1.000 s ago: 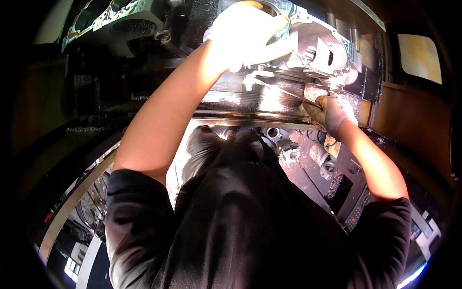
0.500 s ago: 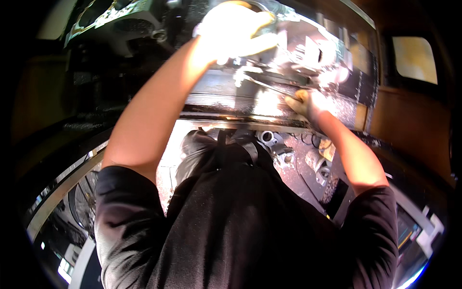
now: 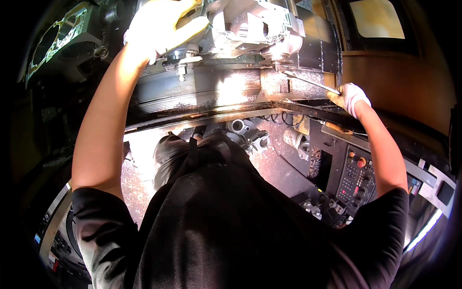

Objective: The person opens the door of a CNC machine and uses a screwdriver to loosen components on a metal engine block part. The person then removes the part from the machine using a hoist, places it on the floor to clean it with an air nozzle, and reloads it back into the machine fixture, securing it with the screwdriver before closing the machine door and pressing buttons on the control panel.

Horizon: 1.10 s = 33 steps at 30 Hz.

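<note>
My right hand (image 3: 353,98), in a white and yellow glove, is closed around a slim metal wrench (image 3: 312,83). The far end of the wrench lies beside a bolt (image 3: 276,66) under the right side of a shiny metal casting (image 3: 245,30); whether they touch I cannot tell. My left hand (image 3: 166,24), gloved too and washed out by glare, reaches to the casting's left side. Its thumb and fingers are spread, with nothing seen between them. A second bolt (image 3: 181,72) hangs below a clamp near that hand.
Another casting (image 3: 60,41) stands far left. A metal ledge (image 3: 207,114) runs along the front of the machine bed. Several metal parts (image 3: 248,132) lie below it. An orange-handled tool (image 3: 338,127) rests right, above a control panel (image 3: 356,176) with buttons.
My right hand has carried the wrench from the left bolt to the right one. My left hand stays by the casting's left side. The whole view has swung right.
</note>
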Motion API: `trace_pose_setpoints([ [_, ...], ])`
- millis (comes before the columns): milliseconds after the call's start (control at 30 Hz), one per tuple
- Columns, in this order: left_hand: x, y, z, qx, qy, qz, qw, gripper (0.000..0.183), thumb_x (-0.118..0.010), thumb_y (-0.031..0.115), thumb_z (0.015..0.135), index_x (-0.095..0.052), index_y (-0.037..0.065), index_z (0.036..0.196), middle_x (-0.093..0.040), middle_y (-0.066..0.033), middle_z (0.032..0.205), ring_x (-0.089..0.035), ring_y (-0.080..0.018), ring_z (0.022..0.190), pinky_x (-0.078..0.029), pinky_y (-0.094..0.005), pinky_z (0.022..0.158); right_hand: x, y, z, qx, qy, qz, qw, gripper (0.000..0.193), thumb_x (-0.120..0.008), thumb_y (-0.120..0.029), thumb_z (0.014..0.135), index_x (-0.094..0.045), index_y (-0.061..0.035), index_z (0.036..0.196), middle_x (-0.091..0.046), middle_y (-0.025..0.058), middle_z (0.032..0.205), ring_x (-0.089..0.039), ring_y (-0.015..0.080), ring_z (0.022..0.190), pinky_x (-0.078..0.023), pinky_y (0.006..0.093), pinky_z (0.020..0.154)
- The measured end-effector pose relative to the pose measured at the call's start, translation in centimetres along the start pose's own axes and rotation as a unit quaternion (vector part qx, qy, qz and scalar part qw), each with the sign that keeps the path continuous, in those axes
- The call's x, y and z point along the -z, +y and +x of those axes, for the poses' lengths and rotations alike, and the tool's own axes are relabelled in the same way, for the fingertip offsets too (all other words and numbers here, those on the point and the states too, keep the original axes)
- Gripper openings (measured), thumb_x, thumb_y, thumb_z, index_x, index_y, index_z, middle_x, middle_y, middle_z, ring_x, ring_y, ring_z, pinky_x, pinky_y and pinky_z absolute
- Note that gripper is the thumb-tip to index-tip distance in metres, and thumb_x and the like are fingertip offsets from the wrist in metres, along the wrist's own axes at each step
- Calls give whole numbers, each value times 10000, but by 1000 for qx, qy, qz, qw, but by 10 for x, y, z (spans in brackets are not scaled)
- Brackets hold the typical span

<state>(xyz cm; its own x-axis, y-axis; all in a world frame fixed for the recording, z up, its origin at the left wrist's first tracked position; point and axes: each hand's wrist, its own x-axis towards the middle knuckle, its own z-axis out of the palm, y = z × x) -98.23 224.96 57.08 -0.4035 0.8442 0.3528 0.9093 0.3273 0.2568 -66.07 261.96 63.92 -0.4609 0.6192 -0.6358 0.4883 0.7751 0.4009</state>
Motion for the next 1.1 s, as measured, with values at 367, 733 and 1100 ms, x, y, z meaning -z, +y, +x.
trace_pose_setpoints([
  [367, -13, -13, -1, -71, 82, 38, 993, 458, -753, 327, 859, -691, 89, 1246, -737, -125, 1105, -694, -327, 1037, -535, -381, 965, -9, 5, 73, 111, 14, 64, 992, 595, -678, -582, 874, -737, -32, 1094, -717, 243, 975, -685, 398, 960, -528, 409, 862],
  [733, 0, -4, 12, 2, 2, -24, 1000, 429, -739, 323, 852, -705, 54, 1184, -740, -161, 1064, -699, -340, 984, -525, -400, 982, -27, 3, 101, 79, 31, 71, 994, 528, -694, -579, 845, -765, -65, 944, -722, 205, 891, -691, 387, 881, -543, 405, 805],
  [1100, -20, -18, -3, -4, 25, -36, 999, 449, -615, 504, 930, -718, 100, 1098, -716, -92, 808, -688, -267, 792, -565, -394, 719, -24, 21, 38, 9, 52, -170, 984, 486, -674, -523, 821, -772, -47, 837, -719, 219, 844, -718, 375, 860, -577, 430, 789],
])
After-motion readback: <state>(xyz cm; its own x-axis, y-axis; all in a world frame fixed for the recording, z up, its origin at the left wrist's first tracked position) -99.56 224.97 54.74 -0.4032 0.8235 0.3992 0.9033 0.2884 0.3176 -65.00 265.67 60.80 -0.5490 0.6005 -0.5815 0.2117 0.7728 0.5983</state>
